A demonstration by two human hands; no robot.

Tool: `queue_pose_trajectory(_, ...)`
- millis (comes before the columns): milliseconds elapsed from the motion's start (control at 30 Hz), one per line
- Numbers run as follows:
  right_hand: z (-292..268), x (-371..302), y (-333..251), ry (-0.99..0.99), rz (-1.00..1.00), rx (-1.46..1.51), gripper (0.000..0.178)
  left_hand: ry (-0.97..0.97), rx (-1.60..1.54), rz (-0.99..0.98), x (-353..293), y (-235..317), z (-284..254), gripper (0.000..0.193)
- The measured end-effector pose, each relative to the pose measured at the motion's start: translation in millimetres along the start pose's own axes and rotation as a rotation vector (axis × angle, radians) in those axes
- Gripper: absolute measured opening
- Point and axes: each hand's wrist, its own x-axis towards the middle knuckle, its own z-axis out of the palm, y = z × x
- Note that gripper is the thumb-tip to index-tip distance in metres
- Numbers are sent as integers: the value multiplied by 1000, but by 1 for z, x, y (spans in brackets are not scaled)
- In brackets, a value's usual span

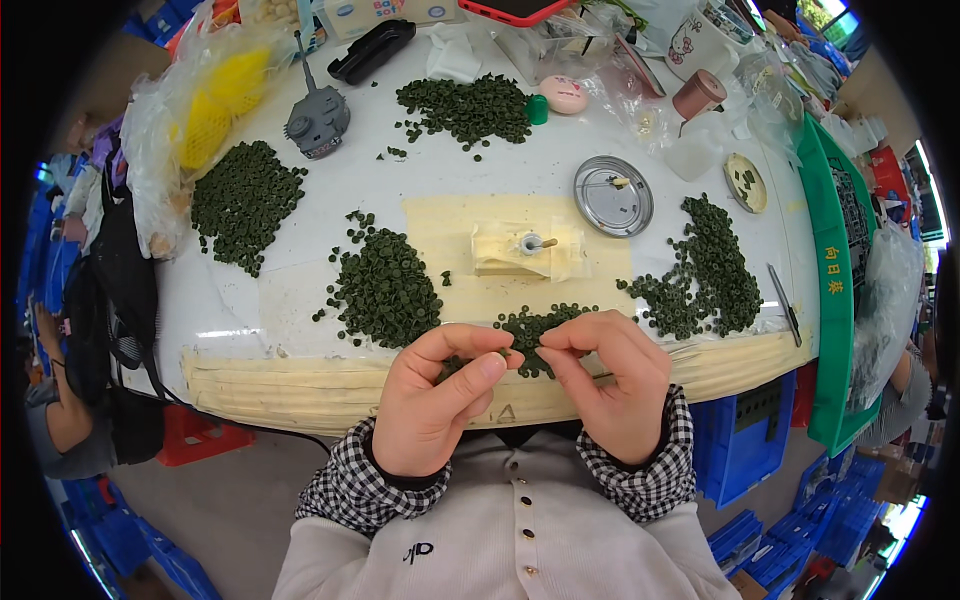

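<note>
Near the table's front edge, my left hand (pixel 437 392) pinches a small dark green part (pixel 506 352) between thumb and forefinger. Facing it a short way off, my right hand (pixel 617 377) has thumb and forefinger pressed together; whatever they hold is too small to make out. Just beyond both hands lies a loose pile of small dark green parts (pixel 535 326). A larger pile (pixel 385 290) of similar parts spreads to the left of it. Behind stands a tape-wrapped block (pixel 510 250) with a small metal cup and a short stick in it.
More green piles lie at far left (pixel 243 205), at the back (pixel 465 107) and at right (pixel 715 265). A round metal lid (pixel 613 197), a thin pen-like tool (pixel 784 303), a grey model turret (pixel 317 122) and a green tray (pixel 828 300) surround the work area.
</note>
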Motion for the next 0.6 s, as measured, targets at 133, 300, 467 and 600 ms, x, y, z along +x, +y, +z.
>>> queue_pose_trajectory(133, 2, -2, 8, 7, -164, -193, 17, 21, 40, 38, 0, 2, -2, 17)
queue_pose_trajectory(300, 2, -3, 7, 27, -86, -110, 17, 40, 89, 30, 1, 0, 0, 17)
queue_pose_trajectory(467, -3, -2, 4, -25, 130, 220, 12, 7, 90, 38, 2, -3, 2, 15)
queue_pose_trajectory(600, -2, -4, 7, -55, 226, 462, 11, 2, 71, 32, 2, -4, 7, 15)
